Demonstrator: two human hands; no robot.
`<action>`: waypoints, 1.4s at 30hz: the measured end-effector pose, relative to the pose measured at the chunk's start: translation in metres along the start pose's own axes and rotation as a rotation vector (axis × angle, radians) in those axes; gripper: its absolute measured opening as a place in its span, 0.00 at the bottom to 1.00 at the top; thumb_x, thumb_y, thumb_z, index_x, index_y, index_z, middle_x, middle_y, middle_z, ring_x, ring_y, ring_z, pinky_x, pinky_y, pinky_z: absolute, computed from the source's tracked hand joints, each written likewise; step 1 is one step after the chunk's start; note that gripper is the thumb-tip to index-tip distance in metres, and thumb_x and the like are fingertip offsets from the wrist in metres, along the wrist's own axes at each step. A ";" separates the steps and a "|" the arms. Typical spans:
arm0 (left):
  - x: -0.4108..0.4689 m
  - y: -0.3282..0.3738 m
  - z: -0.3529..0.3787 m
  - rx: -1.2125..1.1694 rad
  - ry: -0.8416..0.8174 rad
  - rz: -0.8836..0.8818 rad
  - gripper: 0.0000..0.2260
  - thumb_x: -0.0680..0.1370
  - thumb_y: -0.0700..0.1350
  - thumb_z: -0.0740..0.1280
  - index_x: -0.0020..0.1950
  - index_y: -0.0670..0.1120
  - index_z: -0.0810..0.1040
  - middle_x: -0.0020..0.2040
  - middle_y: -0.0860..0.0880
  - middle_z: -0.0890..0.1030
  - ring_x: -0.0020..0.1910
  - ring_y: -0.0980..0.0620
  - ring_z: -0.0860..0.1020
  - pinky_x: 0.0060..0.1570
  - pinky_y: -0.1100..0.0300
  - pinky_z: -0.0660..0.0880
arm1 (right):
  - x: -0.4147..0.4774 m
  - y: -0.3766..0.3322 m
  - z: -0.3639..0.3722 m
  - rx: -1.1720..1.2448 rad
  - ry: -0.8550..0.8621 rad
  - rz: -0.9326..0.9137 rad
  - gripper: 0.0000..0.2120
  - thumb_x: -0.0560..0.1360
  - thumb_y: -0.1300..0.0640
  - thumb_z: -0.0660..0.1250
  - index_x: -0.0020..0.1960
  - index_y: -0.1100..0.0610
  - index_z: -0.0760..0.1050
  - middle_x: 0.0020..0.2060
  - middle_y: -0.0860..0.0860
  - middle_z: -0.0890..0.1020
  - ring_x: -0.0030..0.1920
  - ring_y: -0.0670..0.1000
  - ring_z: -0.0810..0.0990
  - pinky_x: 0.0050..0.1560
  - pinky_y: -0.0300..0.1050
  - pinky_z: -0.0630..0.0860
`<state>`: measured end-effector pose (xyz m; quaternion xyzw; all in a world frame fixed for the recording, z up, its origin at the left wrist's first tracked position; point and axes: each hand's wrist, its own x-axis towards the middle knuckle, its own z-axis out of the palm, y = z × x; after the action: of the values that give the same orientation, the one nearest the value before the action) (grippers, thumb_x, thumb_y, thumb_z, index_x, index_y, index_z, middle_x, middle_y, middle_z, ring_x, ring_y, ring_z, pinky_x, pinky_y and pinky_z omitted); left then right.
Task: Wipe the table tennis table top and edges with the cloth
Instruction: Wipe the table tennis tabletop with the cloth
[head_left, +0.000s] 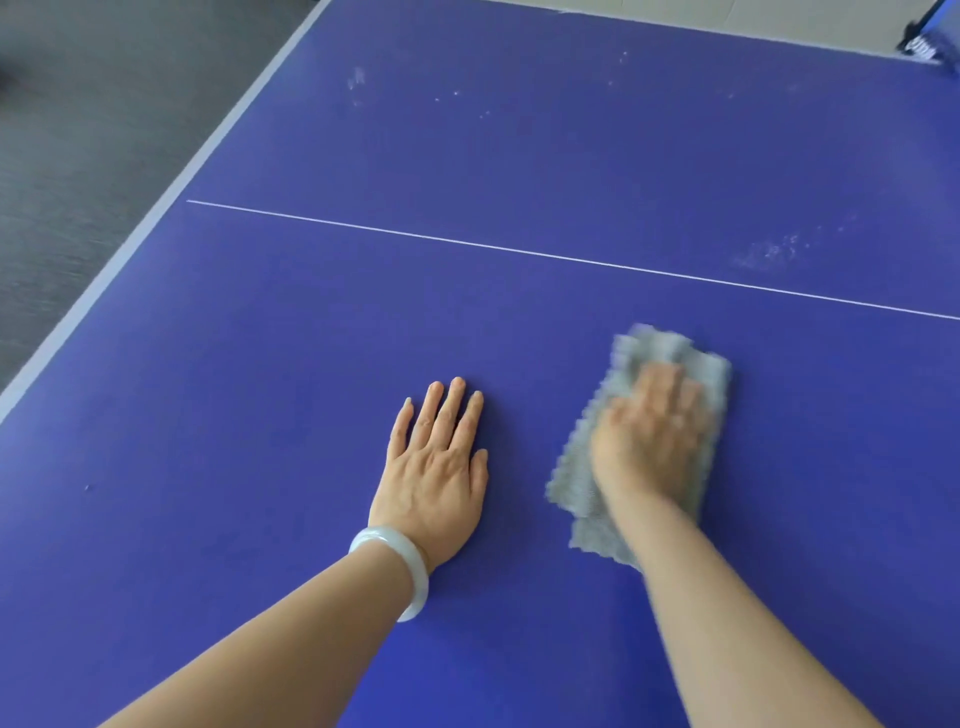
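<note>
The blue table tennis table top (311, 322) fills most of the view, with a thin white line across its middle. A grey cloth (582, 483) lies flat on it at the lower right. My right hand (649, 431) presses down on the cloth with its fingers spread flat; it is blurred by motion. My left hand (436, 462) rests palm down on the bare table just left of the cloth, fingers straight, with a pale bangle on the wrist.
The table's pale left edge (171, 192) runs diagonally from the upper middle to the left. Beyond it is dark grey floor (78, 156). Whitish dust smears (769, 254) mark the far half. A dark net clamp (924, 49) sits at the top right corner.
</note>
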<state>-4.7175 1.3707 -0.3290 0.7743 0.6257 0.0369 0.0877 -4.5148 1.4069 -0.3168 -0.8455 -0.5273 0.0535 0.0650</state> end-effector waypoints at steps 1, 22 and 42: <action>-0.001 0.000 -0.001 0.001 -0.004 0.000 0.28 0.81 0.53 0.41 0.81 0.48 0.52 0.82 0.49 0.51 0.81 0.49 0.47 0.78 0.47 0.45 | -0.001 -0.028 0.007 -0.006 -0.020 -0.207 0.28 0.84 0.51 0.47 0.82 0.55 0.47 0.81 0.52 0.49 0.80 0.57 0.46 0.79 0.55 0.39; 0.000 -0.001 0.000 -0.008 0.020 0.004 0.28 0.81 0.51 0.44 0.81 0.46 0.56 0.81 0.47 0.55 0.80 0.47 0.51 0.78 0.45 0.50 | 0.027 -0.108 0.021 0.017 -0.119 -0.560 0.26 0.85 0.49 0.46 0.82 0.51 0.48 0.81 0.50 0.49 0.81 0.53 0.44 0.79 0.54 0.40; 0.000 -0.001 -0.002 -0.049 0.045 -0.019 0.29 0.80 0.54 0.43 0.81 0.48 0.55 0.81 0.50 0.52 0.80 0.50 0.48 0.78 0.50 0.43 | -0.133 -0.018 0.020 0.009 -0.022 -0.379 0.29 0.83 0.49 0.47 0.81 0.59 0.52 0.80 0.58 0.53 0.80 0.59 0.49 0.79 0.59 0.49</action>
<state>-4.7189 1.3713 -0.3275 0.7649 0.6336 0.0687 0.0932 -4.5919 1.2964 -0.3307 -0.7300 -0.6778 0.0517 0.0718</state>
